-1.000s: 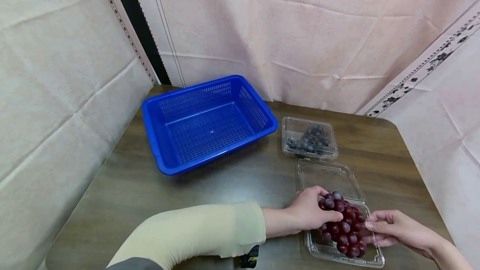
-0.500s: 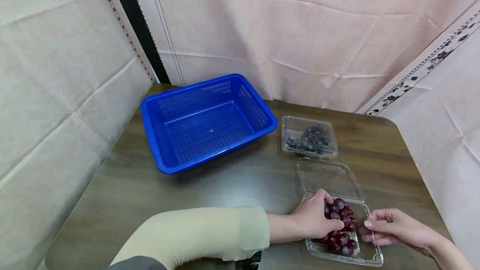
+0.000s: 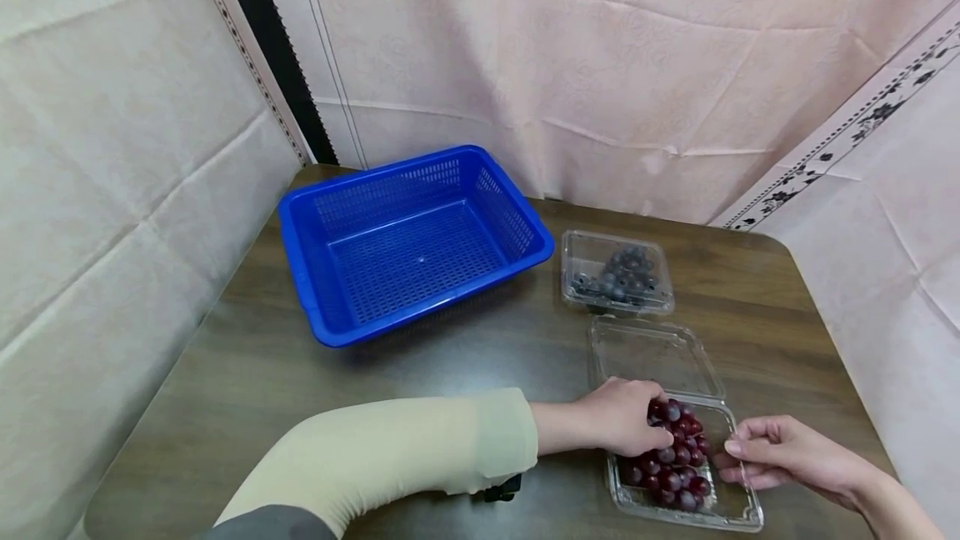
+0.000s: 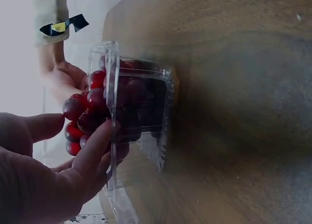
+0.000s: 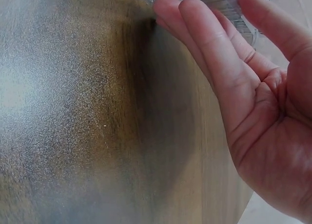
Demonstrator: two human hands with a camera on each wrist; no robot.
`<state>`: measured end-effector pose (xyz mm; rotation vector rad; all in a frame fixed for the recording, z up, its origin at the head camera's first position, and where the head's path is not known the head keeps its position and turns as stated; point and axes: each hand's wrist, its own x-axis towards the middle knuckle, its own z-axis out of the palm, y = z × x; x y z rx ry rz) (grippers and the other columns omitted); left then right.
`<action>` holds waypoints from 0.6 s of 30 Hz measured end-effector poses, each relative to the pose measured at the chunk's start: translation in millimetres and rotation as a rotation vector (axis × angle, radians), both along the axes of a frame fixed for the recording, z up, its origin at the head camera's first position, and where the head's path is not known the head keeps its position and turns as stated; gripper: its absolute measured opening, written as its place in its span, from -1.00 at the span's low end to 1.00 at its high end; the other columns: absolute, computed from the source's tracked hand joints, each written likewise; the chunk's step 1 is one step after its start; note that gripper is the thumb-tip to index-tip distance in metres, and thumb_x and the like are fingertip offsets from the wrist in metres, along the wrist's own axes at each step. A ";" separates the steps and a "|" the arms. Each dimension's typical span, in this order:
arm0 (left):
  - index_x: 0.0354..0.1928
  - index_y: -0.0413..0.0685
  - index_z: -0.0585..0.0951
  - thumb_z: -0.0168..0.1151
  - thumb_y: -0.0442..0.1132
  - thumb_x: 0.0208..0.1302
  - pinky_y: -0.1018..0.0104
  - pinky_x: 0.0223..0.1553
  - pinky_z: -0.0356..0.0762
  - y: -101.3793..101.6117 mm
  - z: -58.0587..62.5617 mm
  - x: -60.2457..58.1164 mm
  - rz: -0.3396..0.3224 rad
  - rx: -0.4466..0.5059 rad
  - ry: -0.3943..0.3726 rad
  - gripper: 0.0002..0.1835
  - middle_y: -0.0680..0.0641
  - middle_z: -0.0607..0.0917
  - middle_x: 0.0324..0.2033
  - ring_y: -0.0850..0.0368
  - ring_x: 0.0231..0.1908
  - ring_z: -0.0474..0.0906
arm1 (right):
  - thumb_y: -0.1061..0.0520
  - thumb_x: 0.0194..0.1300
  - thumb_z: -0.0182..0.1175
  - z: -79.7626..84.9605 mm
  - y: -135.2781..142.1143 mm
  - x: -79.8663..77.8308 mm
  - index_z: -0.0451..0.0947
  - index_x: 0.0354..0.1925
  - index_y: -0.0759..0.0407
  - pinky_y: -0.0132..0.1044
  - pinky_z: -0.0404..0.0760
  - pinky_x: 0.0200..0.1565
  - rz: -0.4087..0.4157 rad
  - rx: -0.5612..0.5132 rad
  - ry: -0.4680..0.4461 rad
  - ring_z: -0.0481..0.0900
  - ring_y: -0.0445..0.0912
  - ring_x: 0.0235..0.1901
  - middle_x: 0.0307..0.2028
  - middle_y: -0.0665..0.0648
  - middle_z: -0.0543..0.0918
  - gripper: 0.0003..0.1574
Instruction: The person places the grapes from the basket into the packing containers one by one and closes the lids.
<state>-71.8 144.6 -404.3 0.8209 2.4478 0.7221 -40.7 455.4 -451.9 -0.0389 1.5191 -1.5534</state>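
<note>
A bunch of red grapes (image 3: 678, 477) lies in the base of a clear plastic clamshell container (image 3: 690, 520), whose hinged lid (image 3: 652, 357) is folded back flat. From the left side, my left hand (image 3: 626, 419) grips the upper part of the bunch. The left wrist view has the thumb and fingers of that hand (image 4: 68, 173) around the grapes (image 4: 92, 107), some of which rise above the rim. At the container's right edge my right hand (image 3: 787, 452) pinches the rim between thumb and fingers. The right wrist view shows this hand (image 5: 258, 97) at the clear plastic wall.
A lidded clear container (image 3: 618, 273) of dark blueberry-like fruit sits just behind the open lid. Further left stands a blue perforated basket (image 3: 420, 257). Pale cloth (image 3: 600, 73) hangs around the back and sides of the wooden table (image 3: 300, 373).
The grapes have gone from being held up above the container to lying lower in its base, shifted left, with my left hand still on them. My right hand keeps its place at the rim.
</note>
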 end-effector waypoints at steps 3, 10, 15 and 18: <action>0.17 0.28 0.55 0.22 0.10 0.25 0.52 0.18 0.32 -0.7 -1.3 -3.1 -0.045 -0.004 0.008 -0.56 0.30 0.57 0.10 0.32 0.17 0.44 | 0.30 0.52 -0.20 -0.4 -0.7 1.5 0.39 -0.09 0.57 -0.10 0.63 -0.01 0.001 -0.003 0.018 0.59 0.17 0.04 0.04 0.41 0.59 -0.68; 0.18 0.32 0.56 0.22 0.12 0.27 0.52 0.05 0.45 1.0 1.1 -7.4 -0.067 -0.080 -0.030 -0.57 0.32 0.59 0.08 0.30 0.19 0.43 | 0.29 0.52 -0.20 2.6 -3.7 -0.3 0.39 -0.03 0.61 -0.13 0.65 -0.03 0.010 0.014 0.029 0.61 0.12 0.03 0.03 0.41 0.60 -0.65; 0.18 0.32 0.55 0.23 0.12 0.27 0.54 0.02 0.45 4.9 -0.8 -11.0 -0.084 -0.120 -0.068 -0.57 0.32 0.57 0.10 0.32 0.21 0.39 | 0.30 0.51 -0.19 2.1 -3.7 0.8 0.40 -0.01 0.59 -0.13 0.63 -0.02 0.012 -0.005 0.025 0.62 0.10 0.02 0.03 0.42 0.59 -0.65; 0.17 0.30 0.56 0.24 0.12 0.26 0.55 0.01 0.44 4.7 1.4 -12.5 -0.097 -0.122 -0.052 -0.57 0.32 0.57 0.09 0.32 0.18 0.41 | 0.31 0.51 -0.19 1.8 -3.1 0.5 0.38 0.00 0.61 -0.12 0.63 -0.02 0.015 -0.007 0.022 0.61 0.11 0.03 0.03 0.43 0.59 -0.65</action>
